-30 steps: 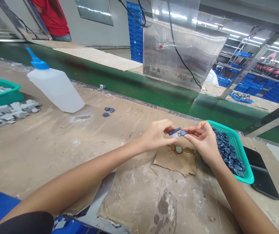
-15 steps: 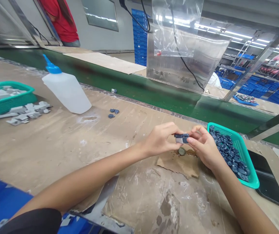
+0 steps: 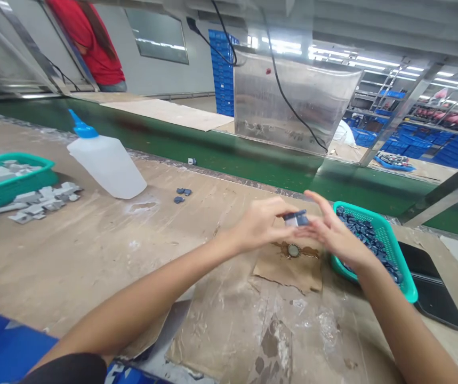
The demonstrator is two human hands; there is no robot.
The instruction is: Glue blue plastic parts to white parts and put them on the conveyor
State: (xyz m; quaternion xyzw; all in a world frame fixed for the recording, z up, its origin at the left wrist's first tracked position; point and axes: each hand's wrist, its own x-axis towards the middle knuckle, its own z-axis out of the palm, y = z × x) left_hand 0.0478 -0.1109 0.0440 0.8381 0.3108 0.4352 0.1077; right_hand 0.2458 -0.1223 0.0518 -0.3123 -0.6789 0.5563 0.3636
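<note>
Small blue-grey part [image 3: 296,218]: held in the air just above the brown paper scrap [image 3: 288,265], pinched at its left end between thumb and fingertips of the left hand [image 3: 261,226]. Against the frame half a second earlier, the right hand [image 3: 332,233] has let go of its pinch on the part; its fingers are now spread and blurred with motion, the fingertips just beside the part's right end, and contact cannot be confirmed. The part itself has stayed over the scrap, and the bottle, baskets and loose pieces lie in the same arrangement as before. On the scrap, directly under the part, sits a small round cap [image 3: 293,249] in a dark wet stain. Nearer than the scrap the tabletop [image 3: 133,250] is stained and patched, with open surface to the left of it and a torn edge toward the viewer. Just right of the scrap stands a teal basket [image 3: 396,256] holding a heap of dark blue parts [image 3: 362,230], the right wrist lying across its near corner; a black flat slab [image 3: 432,285] touches the basket's far right side. Well left of the scrap, a second teal basket [image 3: 10,181] holds grey pieces, with more grey pieces [image 3: 39,200] spilled beside it. Left and beyond the scrap, a translucent bottle with a blue nozzle [image 3: 106,162] leans over, and a few loose blue parts [image 3: 181,194] lie between it and the scrap. Beyond the scrap the table ends at a green conveyor belt [image 3: 252,160], with a person in red [image 3: 88,45] at the far left.
</note>
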